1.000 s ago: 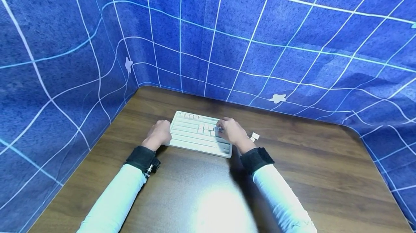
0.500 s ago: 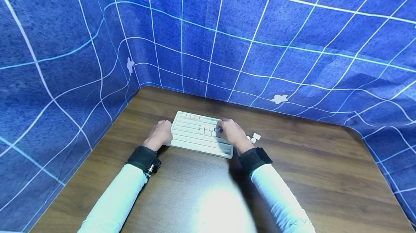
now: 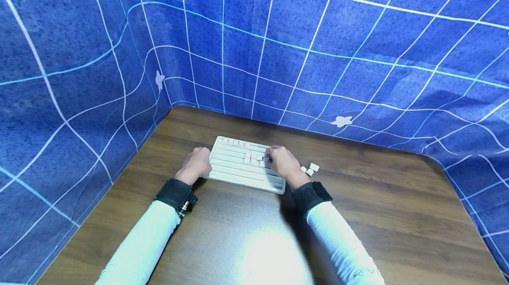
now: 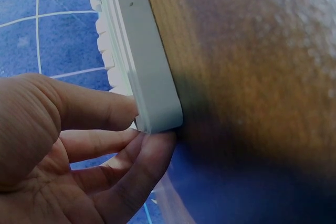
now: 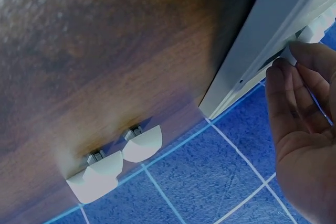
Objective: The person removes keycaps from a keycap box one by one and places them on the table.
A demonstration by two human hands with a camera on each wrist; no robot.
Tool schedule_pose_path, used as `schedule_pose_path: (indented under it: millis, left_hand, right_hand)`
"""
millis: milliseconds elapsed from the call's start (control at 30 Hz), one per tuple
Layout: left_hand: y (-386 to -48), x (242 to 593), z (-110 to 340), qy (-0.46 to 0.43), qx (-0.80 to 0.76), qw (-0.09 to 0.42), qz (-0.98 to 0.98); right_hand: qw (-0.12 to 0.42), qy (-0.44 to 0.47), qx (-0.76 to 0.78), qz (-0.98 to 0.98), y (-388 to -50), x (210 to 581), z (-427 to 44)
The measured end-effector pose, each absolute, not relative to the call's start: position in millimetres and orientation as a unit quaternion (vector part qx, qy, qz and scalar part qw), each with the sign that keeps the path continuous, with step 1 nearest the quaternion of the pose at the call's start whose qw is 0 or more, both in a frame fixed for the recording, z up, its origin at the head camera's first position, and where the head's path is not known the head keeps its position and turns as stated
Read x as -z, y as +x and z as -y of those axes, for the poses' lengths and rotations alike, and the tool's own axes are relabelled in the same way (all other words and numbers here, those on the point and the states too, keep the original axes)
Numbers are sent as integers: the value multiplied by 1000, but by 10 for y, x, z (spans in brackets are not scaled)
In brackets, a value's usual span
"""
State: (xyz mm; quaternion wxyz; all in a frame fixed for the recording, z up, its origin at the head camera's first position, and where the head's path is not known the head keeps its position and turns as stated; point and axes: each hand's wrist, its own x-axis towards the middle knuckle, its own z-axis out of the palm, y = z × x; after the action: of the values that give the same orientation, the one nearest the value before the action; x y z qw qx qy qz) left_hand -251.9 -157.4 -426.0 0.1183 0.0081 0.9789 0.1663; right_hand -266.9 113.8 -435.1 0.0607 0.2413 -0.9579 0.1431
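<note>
A pale keyboard [image 3: 234, 176] lies on the table with only several keycaps on it, some along its back row and a cluster [image 3: 252, 159] near the middle. My left hand [image 3: 195, 162] holds its left end; in the left wrist view the thumb [image 4: 100, 109] lies over the top edge and the fingers press the side. At the right part of the keyboard, my right hand [image 3: 283, 161] pinches a small keycap [image 5: 288, 56] between thumb and fingers, down at the key rows. The fingers hide most of that keycap.
Loose white keycaps [image 3: 313, 167] lie on the wooden table [image 3: 381, 196] just right of the right hand; two show their stems in the right wrist view. Blue patterned cloth [image 3: 294, 42] walls the table at the back and sides. Lamp glare brightens the front.
The view has shifted slightly. My right wrist has turned a little to the left, uncovering more of the loose keycaps. The left hand keeps its hold on the keyboard.
</note>
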Motion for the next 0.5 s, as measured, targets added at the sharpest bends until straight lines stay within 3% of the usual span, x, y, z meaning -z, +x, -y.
schedule_pose_path:
  millis: [500]
  left_hand:
    - [-2533,4268,1585,10,-172,129,-977]
  right_hand:
    - [86,245,-181,949,-2630,4262,-1432]
